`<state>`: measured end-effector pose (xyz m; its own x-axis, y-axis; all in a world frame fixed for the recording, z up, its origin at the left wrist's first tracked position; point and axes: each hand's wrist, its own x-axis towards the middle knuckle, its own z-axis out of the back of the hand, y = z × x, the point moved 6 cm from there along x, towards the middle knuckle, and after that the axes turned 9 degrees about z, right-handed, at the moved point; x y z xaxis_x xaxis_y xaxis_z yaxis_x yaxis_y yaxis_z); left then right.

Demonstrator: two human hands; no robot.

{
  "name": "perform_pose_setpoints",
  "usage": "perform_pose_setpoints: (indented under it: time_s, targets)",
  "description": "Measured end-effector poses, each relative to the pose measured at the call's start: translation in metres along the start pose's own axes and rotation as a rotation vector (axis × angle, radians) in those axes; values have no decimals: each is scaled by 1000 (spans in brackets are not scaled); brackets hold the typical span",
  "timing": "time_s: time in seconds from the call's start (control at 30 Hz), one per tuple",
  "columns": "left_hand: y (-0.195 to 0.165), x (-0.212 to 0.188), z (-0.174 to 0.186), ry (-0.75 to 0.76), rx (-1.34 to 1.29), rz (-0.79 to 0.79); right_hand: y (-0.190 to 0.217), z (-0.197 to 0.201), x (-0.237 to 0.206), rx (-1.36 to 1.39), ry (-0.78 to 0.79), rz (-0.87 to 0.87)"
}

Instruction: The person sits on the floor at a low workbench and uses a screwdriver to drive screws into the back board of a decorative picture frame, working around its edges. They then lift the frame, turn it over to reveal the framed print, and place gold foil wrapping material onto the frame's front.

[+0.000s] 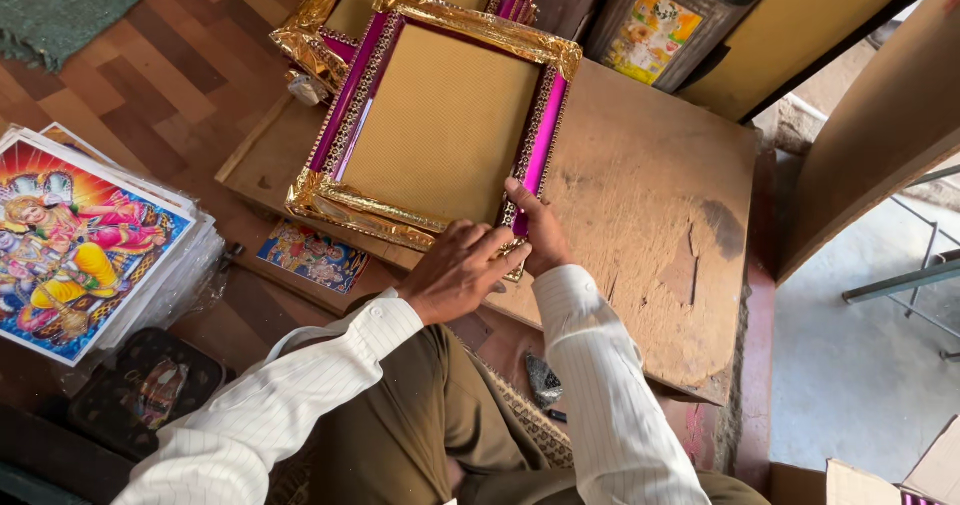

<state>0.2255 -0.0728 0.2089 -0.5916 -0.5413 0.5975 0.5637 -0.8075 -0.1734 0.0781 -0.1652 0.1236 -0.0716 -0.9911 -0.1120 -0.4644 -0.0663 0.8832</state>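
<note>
A gold and magenta picture frame (440,115) with a plain tan backing lies face down on a worn wooden board (650,215). My left hand (455,270) rests with spread fingers on the frame's near corner. My right hand (535,227) grips the same corner from the right side, thumb along the magenta edge. Both sleeves are white with thin stripes.
A second gold frame (330,25) lies behind the first. A stack of colourful prints in plastic (80,245) sits at the left, a small print (312,255) below the board, a framed picture (655,30) leans at the back. A green mat (70,0) lies top left.
</note>
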Motion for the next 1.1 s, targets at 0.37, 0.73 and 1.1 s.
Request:
perform_pose_setpoints:
  time_s: [0.37,0.73,1.1]
  targets:
    - [-104,-50,-18,48,-281,-305,-15,95,-179,184,-441,291]
    - [-160,-70,-97,347,-692,-194,-75,176,-253,398,-621,175]
    - [2,3,-100,-295,-1630,914,-90,162,-256,293,-738,39]
